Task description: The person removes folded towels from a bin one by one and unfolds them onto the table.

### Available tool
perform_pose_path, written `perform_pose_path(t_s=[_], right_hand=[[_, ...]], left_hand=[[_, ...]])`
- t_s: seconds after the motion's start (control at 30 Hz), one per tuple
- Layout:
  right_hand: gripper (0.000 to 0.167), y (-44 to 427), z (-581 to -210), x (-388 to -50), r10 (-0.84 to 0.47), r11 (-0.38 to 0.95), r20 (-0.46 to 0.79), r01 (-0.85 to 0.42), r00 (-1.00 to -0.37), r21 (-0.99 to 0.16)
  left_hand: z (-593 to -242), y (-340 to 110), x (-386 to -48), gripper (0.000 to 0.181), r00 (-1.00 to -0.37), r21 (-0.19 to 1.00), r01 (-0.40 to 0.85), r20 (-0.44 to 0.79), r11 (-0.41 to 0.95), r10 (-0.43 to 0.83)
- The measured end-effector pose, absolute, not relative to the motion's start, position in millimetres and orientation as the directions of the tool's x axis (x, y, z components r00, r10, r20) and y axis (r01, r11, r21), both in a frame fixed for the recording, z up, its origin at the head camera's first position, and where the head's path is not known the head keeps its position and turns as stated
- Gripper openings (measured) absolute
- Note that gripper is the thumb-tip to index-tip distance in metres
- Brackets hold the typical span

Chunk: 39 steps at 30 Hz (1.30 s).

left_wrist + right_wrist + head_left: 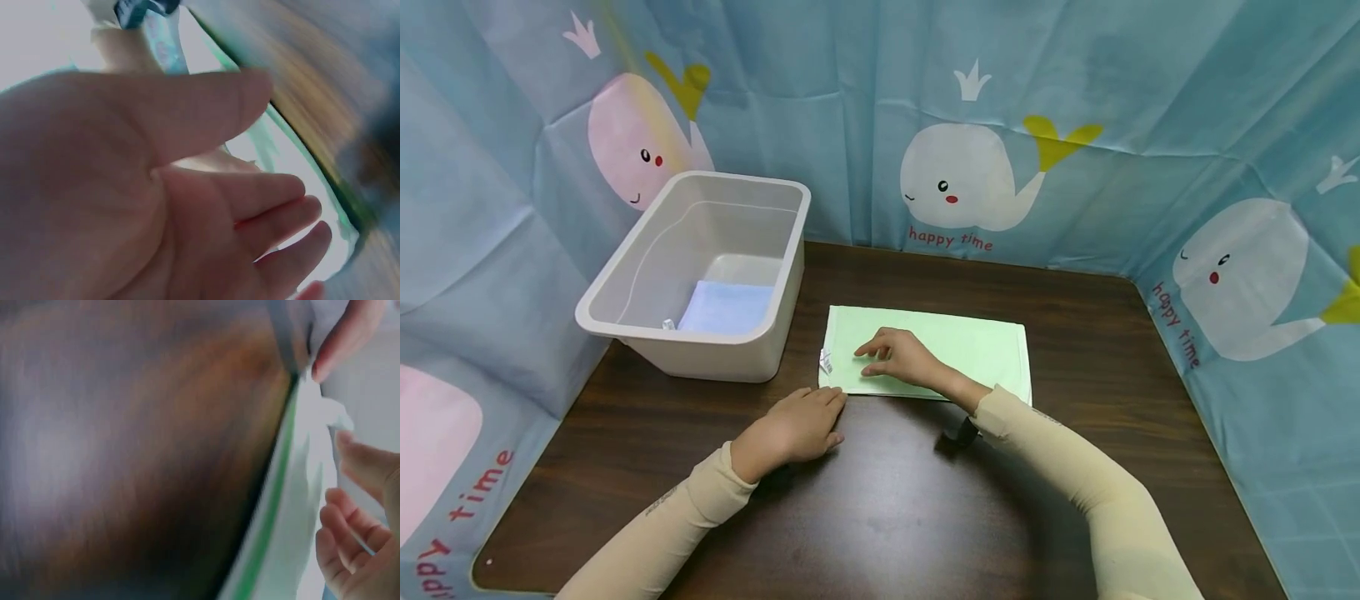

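A pale green folded cloth (pixel 955 342) lies flat on the dark table, with a small white tag at its left edge. My right hand (pixel 904 357) is over the cloth's left half, fingers loosely bent and holding nothing; in the right wrist view its fingers (pixel 350 531) are apart from the thumb. At the cloth's front left corner, my left hand (pixel 797 423) lies palm down, its fingertips touching or very near the edge. The left wrist view shows that hand's fingers (pixel 269 212) extended and nothing held.
A grey plastic bin (pixel 752 358) stands at the back left, with a light blue folded cloth (pixel 730 307) inside. Blue curtains (pixel 865 125) with whale prints hang behind the table (pixel 880 500) and at its sides. A small dark object is beneath my right wrist.
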State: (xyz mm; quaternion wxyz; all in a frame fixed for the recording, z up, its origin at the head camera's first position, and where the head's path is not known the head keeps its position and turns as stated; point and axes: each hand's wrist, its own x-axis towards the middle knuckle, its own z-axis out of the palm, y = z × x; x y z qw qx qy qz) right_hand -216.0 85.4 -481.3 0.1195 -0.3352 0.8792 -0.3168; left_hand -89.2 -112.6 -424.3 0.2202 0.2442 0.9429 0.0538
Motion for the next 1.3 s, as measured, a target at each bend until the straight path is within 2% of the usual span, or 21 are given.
perform_pose_path(t_s=[0.17, 0.3, 0.5, 0.73, 0.97, 1.17, 1.3], right_hand=[[0.033, 68, -486, -206, -0.779, 0.48, 0.024, -0.62, -0.627, -0.62], [0.033, 60, -487, -201, -0.815, 0.479, 0.055, -0.725, -0.576, -0.495], [0.021, 57, -483, -199, -0.835, 0.501, 0.072, -0.809, -0.545, -0.308], [0.027, 54, -485, -194, -0.859, 0.477, 0.105, -0.858, -0.501, -0.191], [0.027, 47, -487, -193, -0.874, 0.441, 0.144, -0.881, -0.465, -0.17], [0.015, 40, -489, -194, -0.889, 0.414, 0.162, -0.903, -0.428, -0.116], [0.014, 38, -492, -195, -0.874, 0.427, 0.182, -0.891, -0.45, -0.153]], left_hand=[[-420, -112, -77, 0.067, -0.767, 0.223, 0.429, -0.422, 0.876, 0.483], [-419, -113, -73, 0.069, -0.776, 0.232, 0.399, -0.43, 0.887, 0.461], [-423, -115, -71, 0.068, -0.777, 0.248, 0.389, -0.429, 0.887, 0.461], [-424, -116, -68, 0.066, -0.775, 0.25, 0.388, -0.432, 0.887, 0.461], [-423, -117, -67, 0.064, -0.77, 0.248, 0.395, -0.436, 0.884, 0.466], [-422, -118, -67, 0.063, -0.767, 0.254, 0.397, -0.436, 0.882, 0.471], [-422, -118, -67, 0.062, -0.767, 0.256, 0.396, -0.435, 0.882, 0.471]])
